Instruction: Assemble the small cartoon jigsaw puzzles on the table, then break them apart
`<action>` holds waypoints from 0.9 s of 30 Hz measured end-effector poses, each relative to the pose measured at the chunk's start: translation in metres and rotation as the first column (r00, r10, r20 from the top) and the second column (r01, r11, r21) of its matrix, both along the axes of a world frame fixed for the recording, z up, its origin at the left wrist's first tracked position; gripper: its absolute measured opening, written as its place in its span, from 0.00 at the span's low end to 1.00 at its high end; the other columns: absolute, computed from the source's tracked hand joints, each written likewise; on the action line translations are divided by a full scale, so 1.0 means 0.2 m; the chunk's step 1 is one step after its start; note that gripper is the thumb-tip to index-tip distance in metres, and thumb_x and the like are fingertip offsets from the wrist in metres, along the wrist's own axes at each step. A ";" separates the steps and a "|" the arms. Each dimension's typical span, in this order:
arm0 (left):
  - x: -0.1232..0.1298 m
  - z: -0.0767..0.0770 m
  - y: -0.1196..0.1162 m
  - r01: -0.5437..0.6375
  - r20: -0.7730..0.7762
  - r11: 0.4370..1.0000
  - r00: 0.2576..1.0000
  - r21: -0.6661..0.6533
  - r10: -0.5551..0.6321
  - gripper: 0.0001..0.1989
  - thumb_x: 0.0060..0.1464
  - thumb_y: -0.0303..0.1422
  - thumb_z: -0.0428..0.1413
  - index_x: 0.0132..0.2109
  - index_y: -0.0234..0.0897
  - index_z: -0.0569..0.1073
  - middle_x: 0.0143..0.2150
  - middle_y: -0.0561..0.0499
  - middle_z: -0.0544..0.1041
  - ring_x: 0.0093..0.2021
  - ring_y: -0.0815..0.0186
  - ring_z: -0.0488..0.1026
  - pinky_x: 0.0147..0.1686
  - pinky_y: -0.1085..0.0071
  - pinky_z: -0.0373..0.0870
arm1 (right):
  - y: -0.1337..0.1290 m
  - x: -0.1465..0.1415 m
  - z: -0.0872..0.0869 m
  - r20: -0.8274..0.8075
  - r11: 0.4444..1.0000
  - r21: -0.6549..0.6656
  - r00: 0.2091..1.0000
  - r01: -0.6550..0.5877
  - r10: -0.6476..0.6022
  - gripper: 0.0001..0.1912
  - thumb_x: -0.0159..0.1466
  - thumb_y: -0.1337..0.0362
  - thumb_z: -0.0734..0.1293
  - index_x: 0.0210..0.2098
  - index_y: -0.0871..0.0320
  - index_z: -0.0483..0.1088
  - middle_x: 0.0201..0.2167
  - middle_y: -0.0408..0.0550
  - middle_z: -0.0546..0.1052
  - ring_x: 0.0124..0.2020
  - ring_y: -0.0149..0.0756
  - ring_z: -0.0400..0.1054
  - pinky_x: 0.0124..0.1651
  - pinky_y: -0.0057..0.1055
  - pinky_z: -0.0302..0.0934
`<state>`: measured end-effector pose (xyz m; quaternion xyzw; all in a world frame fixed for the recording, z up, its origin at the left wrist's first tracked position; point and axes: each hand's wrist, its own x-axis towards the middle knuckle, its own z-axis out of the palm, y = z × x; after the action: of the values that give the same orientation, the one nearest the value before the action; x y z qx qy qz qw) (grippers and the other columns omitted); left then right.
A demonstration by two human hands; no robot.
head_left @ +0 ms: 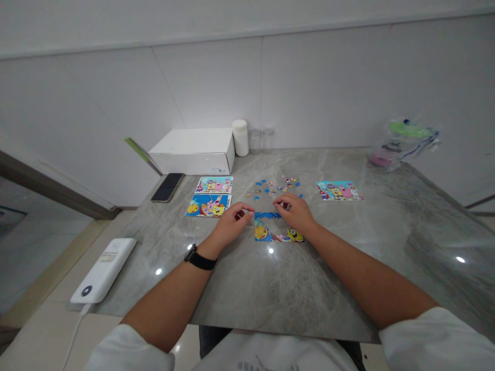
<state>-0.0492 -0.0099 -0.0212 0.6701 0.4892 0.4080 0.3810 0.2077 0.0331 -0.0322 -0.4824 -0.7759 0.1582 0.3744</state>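
1. Both grips are narrow. The left hand (232, 221) has thumb and forefinger close together at the upper left corner of the jigsaw puzzle (261, 231); the right hand (296, 212) is curled over its upper right part. Whether either holds a piece cannot be told.

2. Puzzle, lying flat on the counter (232, 288) between the hands. Done: the left side, the lower strip and a blue stretch of the upper edge are joined. Left to do: bare counter shows through the middle, so the interior appears unfilled; the upper right corner is hidden.

3. Loose pieces (286, 188), scattered just beyond the hands. Judging by their number, a good share of the work remains.

4. Upper picture card (213, 184) and lower picture card (209, 205), left of the puzzle; the lower resembles its design. Right picture (339, 190), well apart and whole; card or finished puzzle cannot be told.

5. Outermost: phone (167, 187), white box (193, 154) and plastic bag (404, 144).
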 end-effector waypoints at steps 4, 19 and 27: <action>0.01 0.00 0.01 -0.119 0.207 0.990 0.969 -0.080 0.134 0.14 0.60 0.41 0.61 0.48 0.37 0.79 0.38 0.51 0.77 0.30 0.71 0.66 0.30 0.74 0.63 | 0.01 0.00 0.00 -0.068 1.000 -0.008 0.998 0.019 -0.020 0.07 0.65 0.67 0.68 0.36 0.55 0.80 0.36 0.46 0.81 0.33 0.35 0.71 0.41 0.32 0.65; 0.02 0.01 0.02 -0.178 0.544 0.952 0.787 -0.250 0.290 0.13 0.57 0.37 0.61 0.48 0.39 0.75 0.38 0.53 0.73 0.25 0.76 0.64 0.22 0.78 0.58 | 0.03 0.03 -0.02 -0.178 0.996 -0.054 0.980 0.076 -0.084 0.13 0.67 0.58 0.66 0.43 0.55 0.80 0.38 0.48 0.82 0.34 0.37 0.71 0.42 0.35 0.66; 0.02 0.01 0.02 -0.185 0.570 0.959 0.774 -0.214 0.276 0.12 0.58 0.36 0.60 0.48 0.39 0.76 0.38 0.53 0.73 0.25 0.75 0.63 0.22 0.78 0.58 | 0.11 0.14 0.10 -0.114 0.986 -0.068 0.981 0.150 -0.157 0.15 0.66 0.55 0.67 0.45 0.55 0.80 0.37 0.48 0.82 0.34 0.37 0.72 0.40 0.34 0.65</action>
<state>-0.0448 -0.0058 -0.0198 0.4138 0.4519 0.6040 0.5097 0.2350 0.0547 -0.0113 -0.5413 -0.7076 0.1802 0.4168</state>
